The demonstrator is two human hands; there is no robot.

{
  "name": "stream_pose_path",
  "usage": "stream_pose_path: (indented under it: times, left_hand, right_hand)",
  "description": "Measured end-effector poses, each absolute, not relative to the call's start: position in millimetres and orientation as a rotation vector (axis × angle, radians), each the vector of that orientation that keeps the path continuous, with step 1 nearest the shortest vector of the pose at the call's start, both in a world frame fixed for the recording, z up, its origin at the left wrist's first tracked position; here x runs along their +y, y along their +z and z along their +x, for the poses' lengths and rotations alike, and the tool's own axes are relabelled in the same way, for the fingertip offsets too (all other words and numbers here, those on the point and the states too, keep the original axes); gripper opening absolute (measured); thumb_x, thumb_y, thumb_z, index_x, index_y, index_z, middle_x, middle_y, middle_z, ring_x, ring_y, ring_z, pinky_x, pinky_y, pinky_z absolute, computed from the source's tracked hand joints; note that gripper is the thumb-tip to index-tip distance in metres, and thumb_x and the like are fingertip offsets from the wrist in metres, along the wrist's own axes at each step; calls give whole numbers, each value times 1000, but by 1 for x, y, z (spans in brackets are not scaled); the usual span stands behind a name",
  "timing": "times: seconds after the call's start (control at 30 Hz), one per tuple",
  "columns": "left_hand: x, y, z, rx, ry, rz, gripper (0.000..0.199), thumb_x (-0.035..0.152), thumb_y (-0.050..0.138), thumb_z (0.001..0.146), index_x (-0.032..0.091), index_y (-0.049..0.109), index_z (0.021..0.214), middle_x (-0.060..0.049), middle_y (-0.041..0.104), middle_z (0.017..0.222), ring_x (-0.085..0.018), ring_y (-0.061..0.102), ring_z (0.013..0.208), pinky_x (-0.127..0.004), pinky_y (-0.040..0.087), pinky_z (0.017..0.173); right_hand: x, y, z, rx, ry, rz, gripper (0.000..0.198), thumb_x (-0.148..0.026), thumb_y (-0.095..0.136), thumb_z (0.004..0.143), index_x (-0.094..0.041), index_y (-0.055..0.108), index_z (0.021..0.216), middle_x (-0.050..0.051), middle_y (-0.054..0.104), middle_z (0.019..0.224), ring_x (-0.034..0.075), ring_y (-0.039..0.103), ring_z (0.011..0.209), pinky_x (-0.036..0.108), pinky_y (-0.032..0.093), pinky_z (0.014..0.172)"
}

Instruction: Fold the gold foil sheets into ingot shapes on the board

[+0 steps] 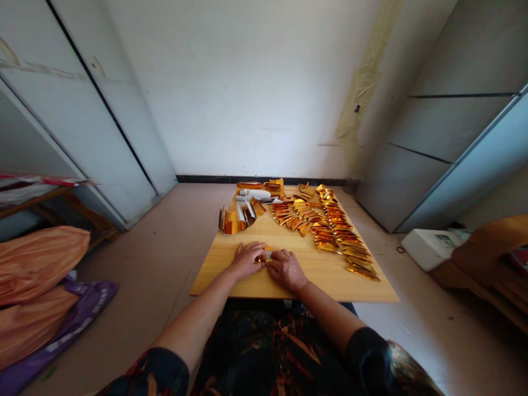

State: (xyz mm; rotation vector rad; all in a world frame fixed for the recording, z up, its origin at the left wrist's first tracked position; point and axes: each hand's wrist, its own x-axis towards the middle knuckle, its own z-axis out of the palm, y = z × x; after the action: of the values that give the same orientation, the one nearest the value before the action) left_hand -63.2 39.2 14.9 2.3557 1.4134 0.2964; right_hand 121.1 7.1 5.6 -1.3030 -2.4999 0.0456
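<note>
Near the front of a light wooden board (231, 278), both my hands are closed on one small sheet of gold foil paper (269, 253), its pale side partly showing. My left hand (248, 259) pinches its left end, where a bit of gold shows by the fingertips. On its right end press the curled fingers of my right hand (285, 268). Most of the sheet is hidden beneath the fingers. Beyond my left hand stands a curved stack of gold and white foil sheets (237, 221). Rows of folded gold foil pieces (336, 228) overlap along the board's right side.
At the board's far end lie more foil sheets (277, 187) and a white roll (254, 194). A white wall rises behind. Grey cabinets (416, 121) stand right, a white box (429, 247) below them. Orange cloth (37, 269) and a purple bag (82, 316) are at left.
</note>
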Motion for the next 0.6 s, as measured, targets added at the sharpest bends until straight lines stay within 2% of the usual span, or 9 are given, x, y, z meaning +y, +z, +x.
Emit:
stream_pose_path:
  times: [0.17,0.3,0.43,0.6]
  left_hand:
    - [38,11,-63,1426,318,2363,12,30,54,79,26,62,88,1,47,140,-23,35,133,-56,16,110]
    - [38,10,-64,1404,300,2367,16,32,50,82,27,61,93,0,44,143,-24,32,135,-57,16,109]
    - [41,14,-67,1374,191,2378,30,21,43,82,30,60,105,2,39,146,-22,30,136,-54,17,110]
    - [47,19,-72,1335,126,2413,46,14,42,77,32,56,117,2,40,145,-19,32,135,-46,22,109]
  right_hand:
    - [5,9,119,-2540,-16,-1307,22,-29,46,92,-22,67,88,5,61,98,18,47,92,30,31,77]
    - [-4,7,113,-2478,-23,-1298,19,-26,47,91,-22,65,93,4,62,95,18,48,89,30,31,77]
    - [-14,2,100,-2452,-33,-1365,19,-28,47,91,-20,65,88,6,64,92,19,49,88,31,30,76]
    - [-11,3,85,-2483,-64,-1499,23,-27,45,91,-18,66,90,10,64,91,21,51,88,34,31,74]
